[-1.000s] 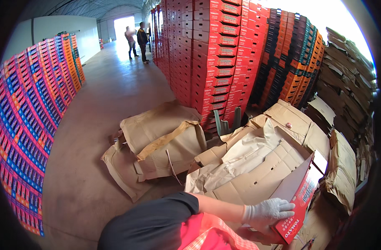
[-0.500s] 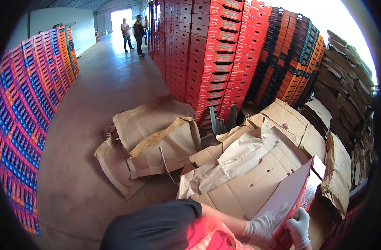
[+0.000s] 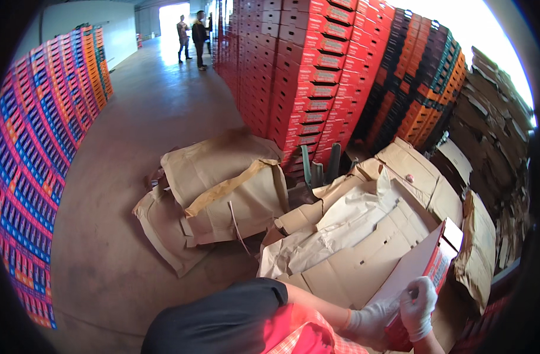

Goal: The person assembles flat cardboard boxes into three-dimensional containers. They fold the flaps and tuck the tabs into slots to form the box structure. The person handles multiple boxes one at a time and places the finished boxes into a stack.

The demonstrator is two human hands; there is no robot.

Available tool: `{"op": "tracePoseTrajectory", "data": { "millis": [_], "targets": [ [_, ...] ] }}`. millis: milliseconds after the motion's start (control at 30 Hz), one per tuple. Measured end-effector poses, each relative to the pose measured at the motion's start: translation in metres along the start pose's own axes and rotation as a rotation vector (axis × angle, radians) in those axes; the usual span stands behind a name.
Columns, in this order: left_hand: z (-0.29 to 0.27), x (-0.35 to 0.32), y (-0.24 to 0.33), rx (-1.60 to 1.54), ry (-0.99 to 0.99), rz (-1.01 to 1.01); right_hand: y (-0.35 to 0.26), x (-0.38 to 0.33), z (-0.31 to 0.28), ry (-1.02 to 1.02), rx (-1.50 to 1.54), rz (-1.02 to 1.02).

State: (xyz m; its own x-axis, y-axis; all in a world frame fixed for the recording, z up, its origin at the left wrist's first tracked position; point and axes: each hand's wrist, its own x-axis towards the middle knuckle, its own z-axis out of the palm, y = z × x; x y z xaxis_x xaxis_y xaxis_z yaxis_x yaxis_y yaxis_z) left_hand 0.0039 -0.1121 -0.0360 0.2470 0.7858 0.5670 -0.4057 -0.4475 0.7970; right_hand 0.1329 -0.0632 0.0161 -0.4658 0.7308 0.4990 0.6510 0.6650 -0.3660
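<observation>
Red carton [image 3: 410, 264] is tipped up at lower right, beside the flattened cardboard [image 3: 341, 277], and imo it could slip or crease a side if the two gloved hands push unevenly. Right hand [image 3: 417, 307] has its fingers curled in close together at the red side, though I can't tell if they're pinching the edge; left hand [image 3: 373, 318] lies against the pale inside, too blurry to say how spread its fingers are.

Far doorway [image 3: 168, 21] is totally blown out, glare on the floor [image 3: 155, 82] there, fisheye bends the left box stacks [image 3: 36, 159], corners go black.
</observation>
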Motion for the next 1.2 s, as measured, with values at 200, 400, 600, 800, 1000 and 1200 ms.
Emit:
{"op": "tracePoseTrajectory", "data": {
  "millis": [200,400,600,800,1000,1200],
  "targets": [
    [0.017,0.011,-0.045,0.483,-0.12,-0.088,-0.004,-0.04,-0.037,0.212,0.2,0.528],
    [0.037,0.016,-0.065,0.457,-0.269,-0.041,0.014,-0.068,-0.064,0.13,0.438,0.73],
    [0.042,0.014,-0.073,0.61,-0.344,0.005,0.032,-0.037,-0.056,-0.076,-0.047,0.366],
    [0.016,-0.002,-0.071,0.438,-0.455,-0.186,0.02,0.003,-0.01,-0.255,-0.136,0.038],
    [-0.028,-0.007,-0.059,0.327,-0.228,0.003,0.019,0.026,0.004,0.034,0.825,0.473],
    [-0.099,0.026,-0.046,0.692,-0.588,0.149,0.019,0.016,0.0,0.132,1.022,0.495]
  ]
}}
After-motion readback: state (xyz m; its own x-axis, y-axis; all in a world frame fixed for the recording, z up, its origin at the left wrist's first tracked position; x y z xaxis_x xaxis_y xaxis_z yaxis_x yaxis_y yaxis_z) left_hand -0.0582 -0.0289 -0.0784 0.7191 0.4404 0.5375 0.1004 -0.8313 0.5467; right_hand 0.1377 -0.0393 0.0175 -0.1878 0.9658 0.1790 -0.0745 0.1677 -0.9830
